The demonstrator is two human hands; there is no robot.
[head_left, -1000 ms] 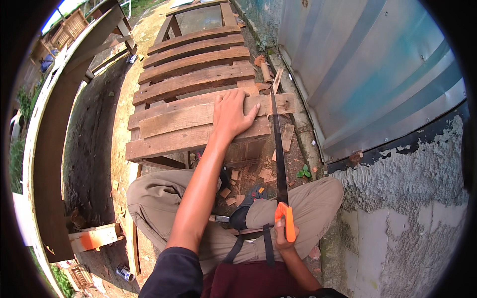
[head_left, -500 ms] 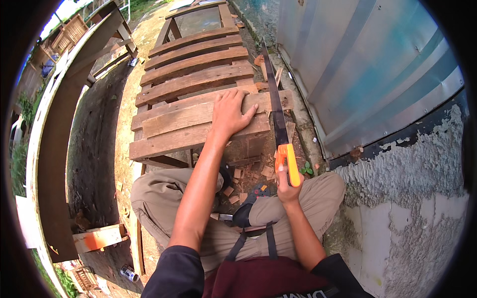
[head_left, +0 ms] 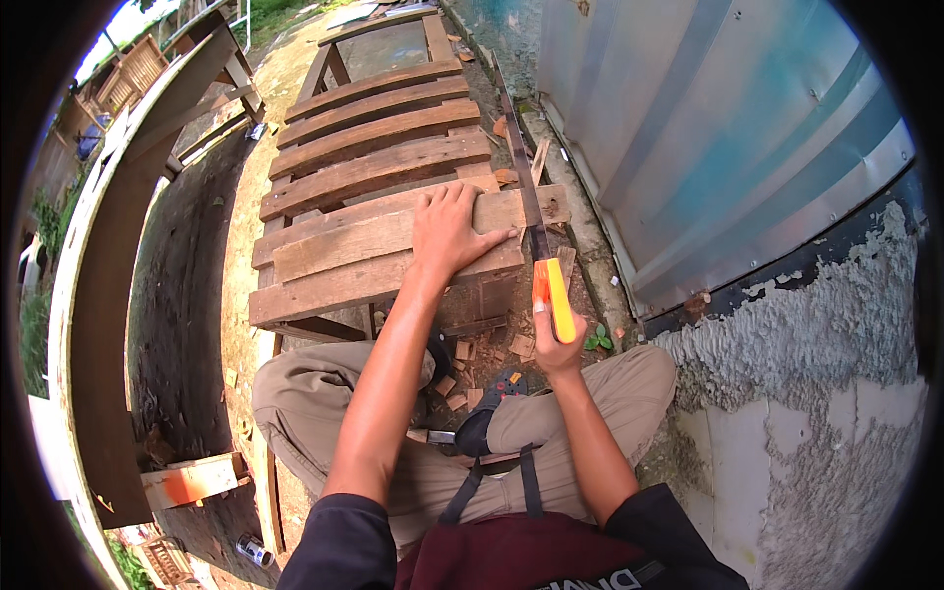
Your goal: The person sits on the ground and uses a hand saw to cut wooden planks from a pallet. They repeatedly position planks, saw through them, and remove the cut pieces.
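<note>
My left hand (head_left: 448,228) lies palm down on a loose wooden board (head_left: 344,243), fingers stretched toward its far edge and thumb spread to the right. This board rests across a slatted wooden frame (head_left: 379,149), and its right end juts past the slats. In my right hand (head_left: 560,344) is the yellow and orange handle of a handsaw (head_left: 519,157). The dark blade points away from me and crosses the board's overhanging end, right of my left thumb. Whether the teeth are in a cut is too small to tell.
Small wood offcuts (head_left: 521,345) litter the ground between my feet. A corrugated metal sheet (head_left: 688,128) and a rough wall (head_left: 787,315) stand close on the right. Along the left runs a long wooden structure (head_left: 103,324); a can (head_left: 255,551) lies near it.
My right hand has pushed the saw forward and a little left, so its handle is nearer the board. My left hand stays in place on the board.
</note>
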